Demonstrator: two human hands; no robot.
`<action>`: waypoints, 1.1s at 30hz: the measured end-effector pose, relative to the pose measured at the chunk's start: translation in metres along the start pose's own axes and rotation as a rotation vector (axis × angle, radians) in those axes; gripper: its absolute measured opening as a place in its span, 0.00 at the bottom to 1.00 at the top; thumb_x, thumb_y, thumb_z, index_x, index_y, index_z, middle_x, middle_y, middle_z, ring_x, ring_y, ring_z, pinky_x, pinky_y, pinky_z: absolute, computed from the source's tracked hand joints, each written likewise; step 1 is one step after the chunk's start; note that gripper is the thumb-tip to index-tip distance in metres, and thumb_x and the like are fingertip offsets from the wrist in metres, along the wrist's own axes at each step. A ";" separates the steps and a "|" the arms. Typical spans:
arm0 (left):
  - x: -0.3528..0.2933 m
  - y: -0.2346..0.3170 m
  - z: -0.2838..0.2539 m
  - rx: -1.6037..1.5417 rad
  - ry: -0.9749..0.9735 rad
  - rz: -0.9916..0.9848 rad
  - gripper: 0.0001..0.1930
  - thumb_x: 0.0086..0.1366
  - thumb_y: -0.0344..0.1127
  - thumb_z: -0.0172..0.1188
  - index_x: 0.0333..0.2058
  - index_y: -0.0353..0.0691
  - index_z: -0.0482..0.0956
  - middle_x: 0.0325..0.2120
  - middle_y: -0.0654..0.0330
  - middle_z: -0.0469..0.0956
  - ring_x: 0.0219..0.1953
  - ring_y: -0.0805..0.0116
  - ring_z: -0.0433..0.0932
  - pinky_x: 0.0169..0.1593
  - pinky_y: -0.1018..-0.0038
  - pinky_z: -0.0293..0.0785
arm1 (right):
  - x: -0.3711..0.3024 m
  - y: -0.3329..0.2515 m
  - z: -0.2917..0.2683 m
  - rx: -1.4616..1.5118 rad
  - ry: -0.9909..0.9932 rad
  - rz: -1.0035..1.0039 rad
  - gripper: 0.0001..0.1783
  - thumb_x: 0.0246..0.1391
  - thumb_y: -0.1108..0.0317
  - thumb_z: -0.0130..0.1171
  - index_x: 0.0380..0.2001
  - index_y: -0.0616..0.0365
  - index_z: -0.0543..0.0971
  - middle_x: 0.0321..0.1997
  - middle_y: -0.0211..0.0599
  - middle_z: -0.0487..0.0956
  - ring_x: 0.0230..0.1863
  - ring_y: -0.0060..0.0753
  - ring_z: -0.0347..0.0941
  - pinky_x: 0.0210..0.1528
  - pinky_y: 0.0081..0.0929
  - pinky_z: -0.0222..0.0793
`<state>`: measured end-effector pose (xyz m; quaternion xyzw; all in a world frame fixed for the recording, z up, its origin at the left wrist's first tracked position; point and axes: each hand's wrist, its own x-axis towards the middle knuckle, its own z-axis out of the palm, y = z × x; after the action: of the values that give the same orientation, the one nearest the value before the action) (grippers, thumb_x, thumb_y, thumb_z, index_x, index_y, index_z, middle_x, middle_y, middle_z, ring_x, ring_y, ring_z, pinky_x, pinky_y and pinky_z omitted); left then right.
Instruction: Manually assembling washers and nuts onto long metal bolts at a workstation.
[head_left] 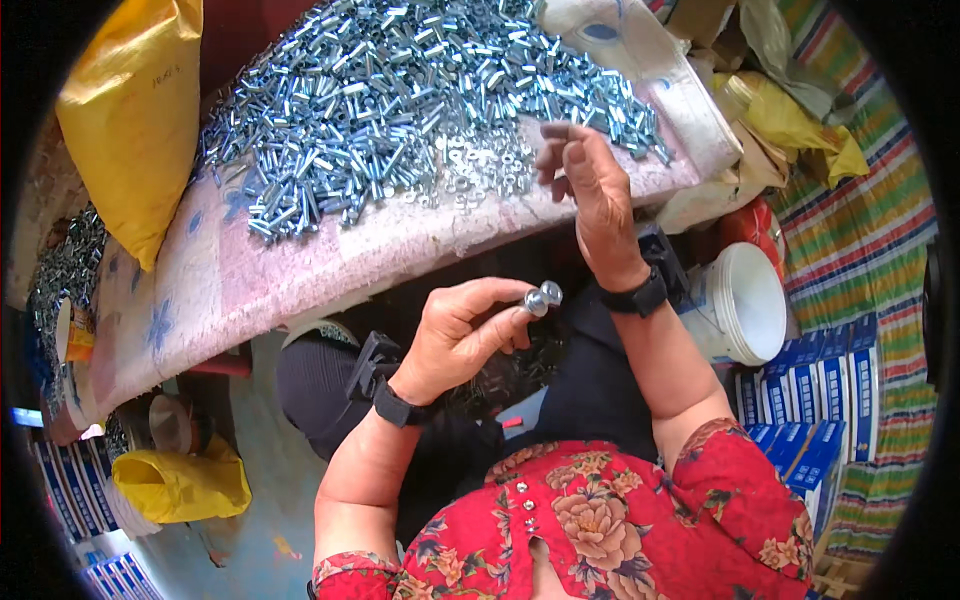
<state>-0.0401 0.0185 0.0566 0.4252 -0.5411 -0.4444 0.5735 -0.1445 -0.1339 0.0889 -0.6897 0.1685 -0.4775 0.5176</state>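
My left hand [465,335] is closed, with thumb and forefinger pinching shiny metal bolts [538,302]. Two rounded ends stick out past the fingertips; the shanks are mostly hidden in the hand. Farther off and to the right, my right hand [598,195] hangs over the near edge of the heap, its fingers loosely bent and apart from the thumb. Nothing shows between them. Just left of those fingers lies a patch of small silvery nuts [485,165]. Behind and around it spreads a large heap of bluish metal sleeves [370,100].
The heap rests on a cloth-covered table [290,265] with a raised side at the right. A yellow sack [140,120] stands at the left. A white bucket [750,305] and blue-and-white boxes [830,390] are at my right. Another yellow bag [185,485] lies low left.
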 end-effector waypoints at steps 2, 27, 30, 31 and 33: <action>-0.004 0.006 0.007 -0.162 0.078 -0.042 0.09 0.61 0.27 0.51 0.39 0.31 0.72 0.26 0.59 0.76 0.22 0.78 0.73 0.25 0.84 0.69 | -0.006 -0.007 -0.007 -0.047 -0.126 0.062 0.19 0.57 0.61 0.48 0.47 0.62 0.68 0.28 0.23 0.68 0.27 0.13 0.60 0.29 0.11 0.54; -0.032 0.004 0.060 0.063 0.087 -0.063 0.07 0.59 0.28 0.54 0.36 0.33 0.74 0.21 0.63 0.75 0.21 0.80 0.73 0.23 0.82 0.69 | -0.070 -0.015 -0.003 0.463 0.050 -0.098 0.22 0.61 0.52 0.34 0.40 0.61 0.67 0.44 0.39 0.70 0.49 0.34 0.64 0.54 0.29 0.53; -0.026 -0.005 0.035 -0.200 0.476 -0.177 0.07 0.59 0.30 0.53 0.35 0.35 0.75 0.24 0.61 0.76 0.21 0.79 0.73 0.24 0.83 0.69 | -0.133 -0.031 0.010 0.169 -0.674 -0.272 0.40 0.47 0.32 0.41 0.42 0.63 0.71 0.47 0.46 0.71 0.54 0.43 0.62 0.56 0.36 0.54; -0.029 -0.002 0.026 -0.171 0.517 -0.113 0.08 0.60 0.32 0.53 0.35 0.34 0.74 0.25 0.61 0.77 0.20 0.79 0.73 0.23 0.84 0.68 | -0.133 -0.036 0.008 0.166 -0.667 -0.258 0.40 0.47 0.32 0.41 0.42 0.63 0.71 0.47 0.46 0.71 0.54 0.43 0.62 0.56 0.36 0.54; -0.036 0.008 0.021 -0.222 0.494 -0.122 0.08 0.60 0.33 0.53 0.34 0.34 0.74 0.25 0.60 0.77 0.21 0.78 0.73 0.23 0.84 0.68 | -0.118 -0.053 0.000 0.165 -0.483 -0.159 0.24 0.52 0.57 0.47 0.46 0.65 0.68 0.40 0.39 0.71 0.42 0.30 0.65 0.45 0.26 0.61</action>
<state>-0.0615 0.0551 0.0563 0.4870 -0.3062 -0.4174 0.7035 -0.2155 -0.0268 0.0781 -0.7502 -0.0543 -0.3506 0.5581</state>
